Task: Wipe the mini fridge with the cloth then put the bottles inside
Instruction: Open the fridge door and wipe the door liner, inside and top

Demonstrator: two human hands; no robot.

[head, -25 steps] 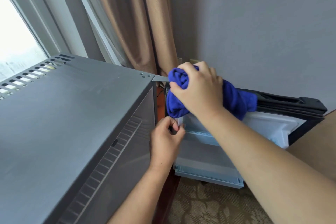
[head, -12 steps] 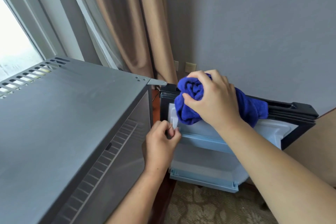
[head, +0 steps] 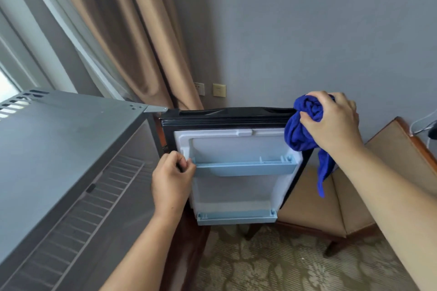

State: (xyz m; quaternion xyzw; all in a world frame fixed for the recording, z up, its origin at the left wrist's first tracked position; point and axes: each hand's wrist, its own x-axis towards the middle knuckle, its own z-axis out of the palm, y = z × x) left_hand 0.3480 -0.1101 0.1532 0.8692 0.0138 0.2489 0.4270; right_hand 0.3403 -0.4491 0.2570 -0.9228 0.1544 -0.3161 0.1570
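Observation:
The grey mini fridge fills the left of the view, seen from above with its vented side. Its door stands wide open, with a black outer rim, a white inner liner and two pale blue shelves. My right hand grips a bunched blue cloth at the top right corner of the door; a tail of cloth hangs down. My left hand pinches the door's hinge-side edge beside the upper shelf. No bottles are in view.
A beige upholstered chair with a wooden frame stands right behind the open door. Tan curtains and a window frame rise at the left. Two wall sockets sit on the grey wall. Patterned carpet covers the floor below.
My right hand has swept the cloth along the door's top edge from the hinge end to the far right corner. The view has pulled back, showing the whole door. My left hand stays put.

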